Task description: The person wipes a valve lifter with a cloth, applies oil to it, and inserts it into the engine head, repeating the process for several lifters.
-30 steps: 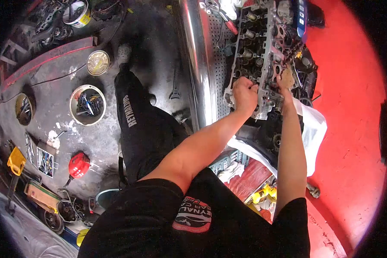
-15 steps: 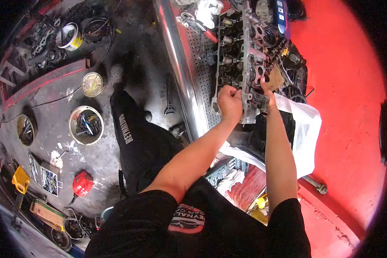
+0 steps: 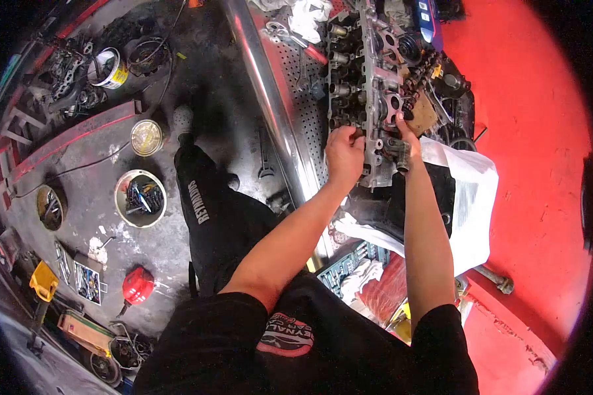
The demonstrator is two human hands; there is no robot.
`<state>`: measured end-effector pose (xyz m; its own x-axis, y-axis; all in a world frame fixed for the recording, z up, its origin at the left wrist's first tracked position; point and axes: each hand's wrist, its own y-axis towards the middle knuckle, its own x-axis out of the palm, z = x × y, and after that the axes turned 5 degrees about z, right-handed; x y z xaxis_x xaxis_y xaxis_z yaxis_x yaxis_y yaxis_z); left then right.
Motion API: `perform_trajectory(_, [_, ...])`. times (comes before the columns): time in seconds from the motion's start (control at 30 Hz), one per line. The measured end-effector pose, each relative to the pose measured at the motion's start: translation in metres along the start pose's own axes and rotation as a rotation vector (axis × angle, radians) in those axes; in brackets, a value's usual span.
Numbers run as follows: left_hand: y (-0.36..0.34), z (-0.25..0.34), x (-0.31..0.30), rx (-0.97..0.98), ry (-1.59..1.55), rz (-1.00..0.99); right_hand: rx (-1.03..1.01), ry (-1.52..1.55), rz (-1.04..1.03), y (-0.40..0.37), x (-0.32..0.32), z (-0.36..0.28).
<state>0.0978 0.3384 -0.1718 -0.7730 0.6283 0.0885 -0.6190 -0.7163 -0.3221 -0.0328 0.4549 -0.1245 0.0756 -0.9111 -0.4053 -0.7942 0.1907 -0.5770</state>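
A long metal cylinder head [image 3: 370, 85] with a row of valve bores stands at the top of the view, over the perforated bench. My left hand [image 3: 346, 153] is at its near left end, fingers curled together against the bores. What those fingers pinch is hidden. On the opposite side, my right hand [image 3: 408, 139] grips the head near its ports, thumb raised along the side face and other fingers out of sight behind it. Just below the thumb, a short pipe-like fitting [image 3: 398, 158] sticks out of the head.
Red-handled pliers [image 3: 315, 52] and white rags [image 3: 310, 18] lie on the perforated bench [image 3: 295, 92]. White sheeting [image 3: 474, 210] is below on the right, beside a socket set [image 3: 349, 266]. On the floor are a bucket of tools [image 3: 140, 197] and a red lamp-like object [image 3: 138, 286].
The view has shifted slightly, so the bench and cylinder head appear a little further left and up. My left hand has moved a little on the head's near end; my right hand stays on its side.
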Motion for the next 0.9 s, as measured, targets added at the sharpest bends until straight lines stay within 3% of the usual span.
perform_trajectory(0.03, [-0.001, -0.004, -0.001, 0.1, 0.055, -0.011, -0.006, 0.017, 0.001, -0.004, 0.003, -0.002])
perform_trajectory(0.13, [0.0, -0.001, -0.005, 0.146, 0.059, -0.039, 0.006, -0.023, 0.02, -0.002, -0.001, -0.001])
perform_trajectory(0.23, [0.001, 0.003, -0.005, -0.107, -0.076, -0.138, -0.033, -0.009, 0.015, 0.015, -0.008, 0.008])
perform_trajectory(0.33, [0.009, -0.009, -0.011, 0.392, 0.196, -0.06, -0.082, 0.05, 0.018, 0.014, -0.004, 0.012])
perform_trajectory(0.43, [0.007, -0.007, -0.009, 0.143, 0.058, -0.131, -0.093, 0.056, 0.009, 0.017, -0.006, 0.014])
perform_trajectory(0.53, [0.01, -0.005, -0.01, 0.353, 0.142, -0.063, -0.043, 0.025, 0.024, 0.01, -0.006, 0.01])
perform_trajectory(0.63, [0.011, -0.005, -0.013, 0.257, 0.142, -0.12, 0.049, 0.03, -0.009, -0.008, 0.001, -0.003])
perform_trajectory(0.77, [0.01, -0.008, -0.009, 0.185, 0.031, -0.119, 0.022, 0.012, 0.022, -0.023, 0.012, -0.01])
perform_trajectory(0.9, [0.008, -0.002, -0.012, 0.094, -0.026, -0.159, 0.067, 0.044, -0.077, -0.015, 0.002, -0.007])
